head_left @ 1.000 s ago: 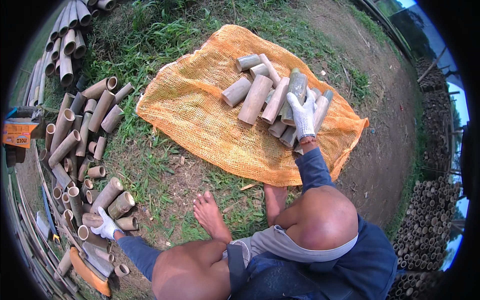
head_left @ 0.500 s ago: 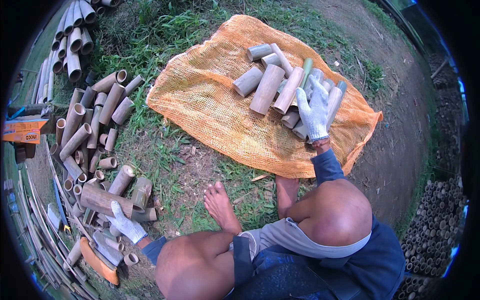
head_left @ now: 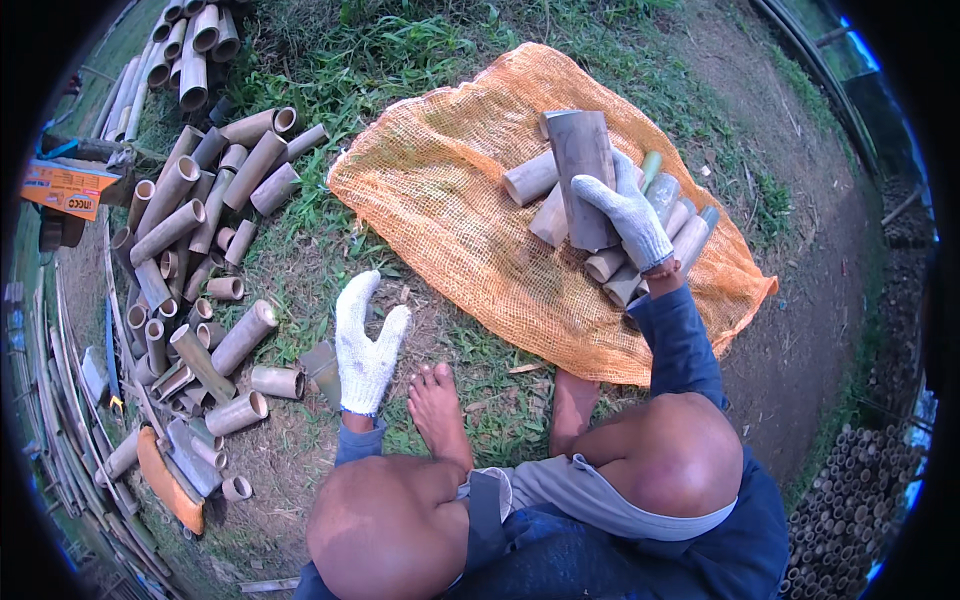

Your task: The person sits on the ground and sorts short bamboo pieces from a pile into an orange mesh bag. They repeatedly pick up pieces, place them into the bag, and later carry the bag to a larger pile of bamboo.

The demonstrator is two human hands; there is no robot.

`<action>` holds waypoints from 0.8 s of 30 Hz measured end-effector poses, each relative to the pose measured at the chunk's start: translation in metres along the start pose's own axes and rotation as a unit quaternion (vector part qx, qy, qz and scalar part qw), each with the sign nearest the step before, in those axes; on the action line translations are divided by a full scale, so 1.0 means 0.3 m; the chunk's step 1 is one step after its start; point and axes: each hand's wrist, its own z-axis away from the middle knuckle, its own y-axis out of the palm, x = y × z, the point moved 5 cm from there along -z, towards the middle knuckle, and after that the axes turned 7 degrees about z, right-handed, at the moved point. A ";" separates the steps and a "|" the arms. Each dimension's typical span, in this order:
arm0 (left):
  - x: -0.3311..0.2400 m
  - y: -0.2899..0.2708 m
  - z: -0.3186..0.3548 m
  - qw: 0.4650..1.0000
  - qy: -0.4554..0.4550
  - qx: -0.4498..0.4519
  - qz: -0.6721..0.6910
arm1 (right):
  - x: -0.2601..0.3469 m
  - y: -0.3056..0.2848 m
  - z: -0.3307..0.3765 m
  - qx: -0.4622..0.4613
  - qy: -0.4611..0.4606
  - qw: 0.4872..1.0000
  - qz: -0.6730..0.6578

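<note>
My right hand (head_left: 628,215), in a white knit glove, grips a thick grey-brown bamboo section (head_left: 580,165) and holds it on end over a small heap of cut bamboo pieces (head_left: 660,240). The heap lies on an orange mesh sack (head_left: 450,200) spread on the grass. My left hand (head_left: 365,345), also gloved, hovers over the grass with fingers apart and nothing in its grasp. A short bamboo piece (head_left: 320,368) lies just beside and partly under it. My bare feet (head_left: 440,405) rest on the ground between the two hands.
A large pile of cut bamboo tubes (head_left: 190,250) covers the ground at the left, with long poles (head_left: 190,45) behind it. An orange box (head_left: 70,188) sits at the far left. Stacked bamboo ends (head_left: 850,500) stand at the lower right, past bare dirt.
My left hand left the pile at the left and came to the middle, now open. My right hand has lifted a thick bamboo section off the heap on the sack.
</note>
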 end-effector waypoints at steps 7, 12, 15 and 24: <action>0.352 -0.306 0.306 0.894 -0.152 -0.217 -0.362 | -0.359 -0.402 -0.624 -0.165 -0.118 0.881 0.428; 0.361 -0.259 0.402 0.893 -0.162 -0.221 -0.357 | -0.786 -0.430 -0.759 0.033 0.029 0.853 0.520; 0.349 -0.270 0.384 0.895 -0.207 -0.226 -0.324 | -0.763 -0.425 -0.716 0.014 0.013 0.856 0.516; 0.327 -0.180 0.248 0.926 -0.206 -0.167 -0.268 | 0.007 0.382 -0.099 0.102 -0.264 0.912 0.298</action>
